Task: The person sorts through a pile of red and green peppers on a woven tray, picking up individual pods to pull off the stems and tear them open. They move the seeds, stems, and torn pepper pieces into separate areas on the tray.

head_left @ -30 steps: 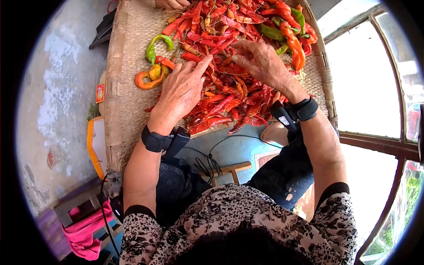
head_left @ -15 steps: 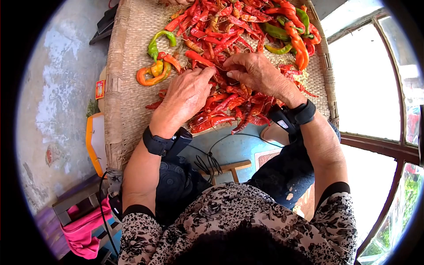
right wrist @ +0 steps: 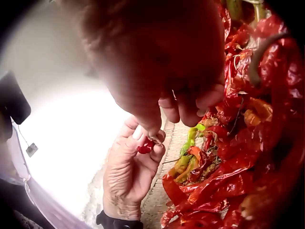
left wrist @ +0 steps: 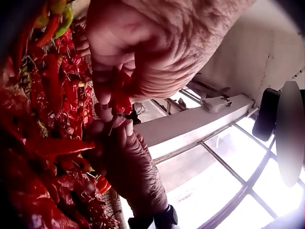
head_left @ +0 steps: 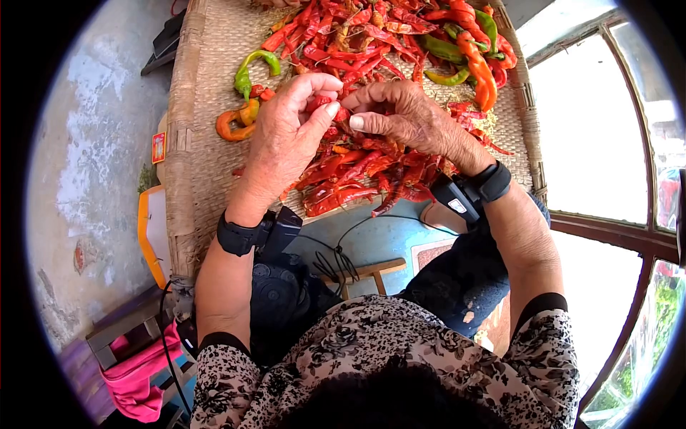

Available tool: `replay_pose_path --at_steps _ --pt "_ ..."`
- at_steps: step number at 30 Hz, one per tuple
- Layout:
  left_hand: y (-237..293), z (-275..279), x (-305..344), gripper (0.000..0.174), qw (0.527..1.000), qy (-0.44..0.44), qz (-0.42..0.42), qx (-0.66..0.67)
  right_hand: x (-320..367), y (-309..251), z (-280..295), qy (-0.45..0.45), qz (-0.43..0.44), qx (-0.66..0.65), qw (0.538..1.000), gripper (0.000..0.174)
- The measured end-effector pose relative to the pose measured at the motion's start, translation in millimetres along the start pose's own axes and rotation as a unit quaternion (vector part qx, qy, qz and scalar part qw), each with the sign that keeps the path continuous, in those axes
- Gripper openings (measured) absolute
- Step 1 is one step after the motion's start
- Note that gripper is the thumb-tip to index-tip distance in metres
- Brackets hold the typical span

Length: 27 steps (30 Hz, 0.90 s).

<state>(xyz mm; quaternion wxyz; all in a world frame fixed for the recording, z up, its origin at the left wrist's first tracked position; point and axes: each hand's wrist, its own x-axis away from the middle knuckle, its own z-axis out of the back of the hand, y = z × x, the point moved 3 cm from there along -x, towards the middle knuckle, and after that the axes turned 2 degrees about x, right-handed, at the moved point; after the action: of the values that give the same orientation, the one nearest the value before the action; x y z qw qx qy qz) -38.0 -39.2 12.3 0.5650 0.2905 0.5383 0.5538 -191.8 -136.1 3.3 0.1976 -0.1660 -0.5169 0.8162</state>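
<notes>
My left hand (head_left: 281,139) pinches a small wrinkled red chili pepper (left wrist: 120,98) between thumb and fingers, above the heap. My right hand (head_left: 414,118) meets it from the other side, thumb and fingertips pinching the stem end. In the right wrist view, the pepper shows as a bit of red (right wrist: 145,147) at the left fingertips, the rest covered by fingers. Beneath both hands spreads a heap of dried red chili peppers (head_left: 361,168) on a woven mat tray (head_left: 207,79).
A curled green pepper (head_left: 244,77) and an orange pepper (head_left: 230,127) lie left of the heap. Larger orange-red peppers (head_left: 480,71) and green ones (head_left: 443,50) lie at its far right. A bright window (head_left: 589,121) stands right; a cable (head_left: 339,261) hangs below the tray.
My hands have come together from reaching into the heap. The left has turned, thumb now showing, and lifted with a red chili pepper; the right has shifted left to meet it.
</notes>
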Motion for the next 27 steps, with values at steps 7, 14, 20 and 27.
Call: replay_pose_path --at_steps 7,14,20,27 --pt "-4.1 -6.4 3.8 0.018 0.994 -0.084 0.03 -0.063 2.8 0.8 -7.9 -0.064 -0.073 -0.083 0.992 0.029" --pt "1.2 1.3 2.0 0.027 0.947 -0.06 -0.032 -0.314 2.8 1.1 21.4 -0.193 -0.06 0.051 0.978 0.027" --pt "-22.8 -15.6 14.3 0.044 0.898 -0.14 -0.072 -0.411 -1.7 4.7 56.4 0.191 0.017 -0.108 0.975 0.038" --pt "-17.5 -8.3 5.9 0.014 0.925 -0.104 -0.052 -0.363 2.4 6.3 5.8 -0.002 0.05 0.091 0.995 0.023"
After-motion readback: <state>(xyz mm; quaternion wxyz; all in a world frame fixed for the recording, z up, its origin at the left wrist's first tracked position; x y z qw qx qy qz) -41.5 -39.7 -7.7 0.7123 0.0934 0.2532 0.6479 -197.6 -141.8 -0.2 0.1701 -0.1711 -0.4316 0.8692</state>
